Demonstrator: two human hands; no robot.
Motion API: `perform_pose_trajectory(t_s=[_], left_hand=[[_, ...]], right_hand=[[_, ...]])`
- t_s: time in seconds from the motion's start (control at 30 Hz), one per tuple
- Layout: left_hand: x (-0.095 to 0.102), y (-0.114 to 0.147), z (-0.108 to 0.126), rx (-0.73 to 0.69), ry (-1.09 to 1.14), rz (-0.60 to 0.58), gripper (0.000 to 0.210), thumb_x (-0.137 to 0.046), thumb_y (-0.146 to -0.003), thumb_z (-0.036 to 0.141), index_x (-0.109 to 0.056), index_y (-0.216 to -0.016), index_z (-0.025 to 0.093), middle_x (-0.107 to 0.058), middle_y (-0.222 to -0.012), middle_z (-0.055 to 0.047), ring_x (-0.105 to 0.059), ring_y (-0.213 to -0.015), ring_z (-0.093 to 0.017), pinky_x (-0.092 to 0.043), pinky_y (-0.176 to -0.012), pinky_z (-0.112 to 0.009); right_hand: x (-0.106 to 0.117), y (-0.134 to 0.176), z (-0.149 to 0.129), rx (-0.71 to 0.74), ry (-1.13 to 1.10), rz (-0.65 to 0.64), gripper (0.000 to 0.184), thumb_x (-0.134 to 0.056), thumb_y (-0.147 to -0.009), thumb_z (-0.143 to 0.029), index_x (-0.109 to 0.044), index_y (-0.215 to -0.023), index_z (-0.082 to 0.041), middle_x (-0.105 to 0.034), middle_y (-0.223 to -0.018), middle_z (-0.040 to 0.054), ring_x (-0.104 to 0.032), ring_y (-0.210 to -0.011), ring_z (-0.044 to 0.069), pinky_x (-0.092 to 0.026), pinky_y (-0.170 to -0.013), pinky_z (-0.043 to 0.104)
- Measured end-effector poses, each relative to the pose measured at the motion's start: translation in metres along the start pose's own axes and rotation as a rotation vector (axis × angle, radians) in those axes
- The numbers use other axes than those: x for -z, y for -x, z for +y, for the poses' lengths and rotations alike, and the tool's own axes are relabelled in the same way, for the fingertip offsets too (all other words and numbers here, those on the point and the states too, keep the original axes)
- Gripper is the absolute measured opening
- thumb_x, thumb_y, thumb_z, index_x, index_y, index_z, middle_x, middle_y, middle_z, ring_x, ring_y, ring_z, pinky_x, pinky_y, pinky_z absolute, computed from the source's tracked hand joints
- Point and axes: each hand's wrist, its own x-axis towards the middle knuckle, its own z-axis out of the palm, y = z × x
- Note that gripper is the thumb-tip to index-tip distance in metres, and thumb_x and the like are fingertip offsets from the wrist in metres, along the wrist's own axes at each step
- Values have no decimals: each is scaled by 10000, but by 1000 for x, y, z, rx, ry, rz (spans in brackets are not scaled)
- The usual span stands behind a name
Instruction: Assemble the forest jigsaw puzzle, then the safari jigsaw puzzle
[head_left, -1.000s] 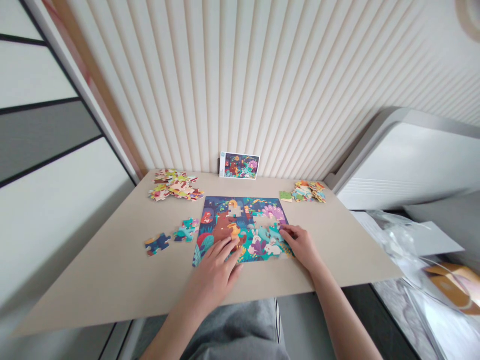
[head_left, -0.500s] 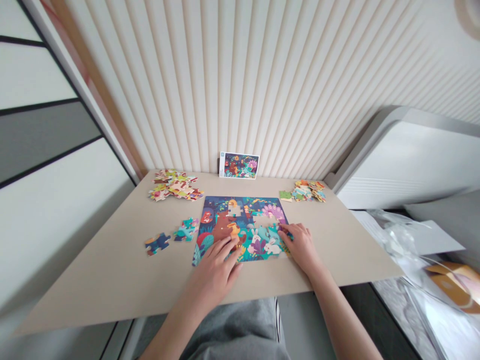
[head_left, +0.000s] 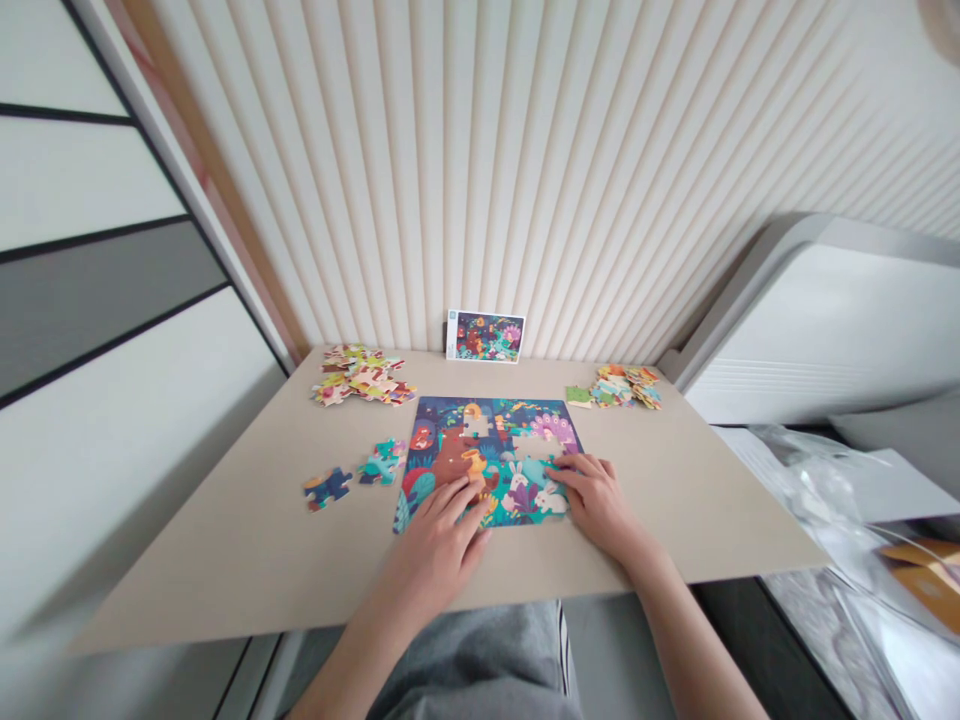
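Observation:
A colourful jigsaw puzzle (head_left: 450, 450) of forest animals lies flat on the table, with a gap near its top middle and a wider one at centre right. My left hand (head_left: 444, 522) rests on its lower left part, fingers stretched out over the joined pieces. On the right edge, my right hand (head_left: 594, 492) lies with its fingertips on the puzzle, beside the white rabbits; I see no loose piece in it. To the left of the puzzle are two loose pieces, a teal puzzle piece (head_left: 381, 462) and a dark blue puzzle piece (head_left: 328, 488).
A picture card (head_left: 487, 336) of the same scene leans against the ribbed wall. One pile of puzzle pieces (head_left: 360, 376) lies at the table's back left, another pile (head_left: 626, 386) at the back right. Clear plastic wrapping (head_left: 799, 475) lies beyond the table's right edge.
My right hand has shifted slightly left over the puzzle's right edge. My left hand stays in place on the puzzle. The whole view has moved a little.

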Motion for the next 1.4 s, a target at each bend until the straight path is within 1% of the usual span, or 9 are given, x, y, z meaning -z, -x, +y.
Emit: perform_pose_trajectory(t_s=[0.2,0.3,0.47,0.63,0.83,0.97,1.07,1.2,1.4], left_hand=[[14,10,-10,59,-102,32,382,-529,-980,275,-590,-1354,226,-581,-1396,-109,-483,-1362,-292,-420,-1153,-517],[25,27,-44,208,-236,93,416,-514,-985,320,-559,-1380,199,-599,-1362,-143,-519,-1322,-312,-412,-1140,-535],[47,65,-113,515,-442,155,640,-538,-956,524,-482,-1417,83,-567,-1376,-257,-519,-1304,-402,-432,-1062,-582],[60,86,-136,579,-315,129,485,-518,-962,509,-575,-1299,165,-573,-1376,-163,-565,-1258,-324,-460,-1057,-490],[64,84,-128,568,-218,198,314,-593,-926,484,-605,-1072,207,-639,-1158,-100,-623,-1089,-279,-500,-988,-455],[67,81,-121,517,-254,289,303,-609,-936,473,-577,-1096,218,-675,-1088,-87,-643,-1024,-276,-504,-962,-457],[70,73,-109,398,-295,339,300,-615,-949,452,-570,-1136,221,-697,-1098,-93,-654,-1045,-281,-450,-1043,-498],[65,49,-75,184,-229,276,367,-613,-964,429,-538,-1269,239,-704,-1162,-95,-649,-1132,-274,-403,-1117,-510],[30,7,-11,-62,-93,117,639,-559,-991,476,-348,-1522,190,-691,-1220,-131,-631,-1197,-278,-387,-1139,-519]], right_hand=[[-4,8,9,-39,-108,184,301,-481,-954,-169,-707,-1131,-258,-690,-1175,87,-609,-1093,261,-454,-934,430],[-7,8,18,-52,-171,237,284,-468,-935,-166,-723,-1031,-248,-708,-1098,77,-627,-1037,255,-478,-920,422],[-10,7,23,-38,-213,210,275,-485,-908,-183,-745,-961,-256,-718,-1076,76,-641,-1020,267,-502,-907,430],[-12,7,24,-33,-217,185,268,-497,-910,-212,-756,-958,-265,-717,-1080,85,-647,-1017,280,-509,-903,452],[-12,8,23,-45,-211,163,269,-491,-917,-220,-753,-962,-258,-711,-1090,93,-640,-1026,283,-501,-914,457],[-11,8,22,-49,-210,175,275,-481,-920,-206,-750,-956,-254,-710,-1078,86,-636,-1031,273,-493,-921,441],[-9,8,19,-47,-219,184,270,-486,-922,-199,-749,-954,-251,-711,-1076,85,-638,-1027,269,-495,-914,427],[-3,5,6,26,-266,136,270,-483,-942,-198,-742,-996,-254,-709,-1076,89,-629,-1053,270,-486,-922,434],[8,0,-23,144,-355,37,237,-530,-972,-288,-727,-1103,-274,-724,-1040,86,-638,-1028,268,-485,-947,472]])
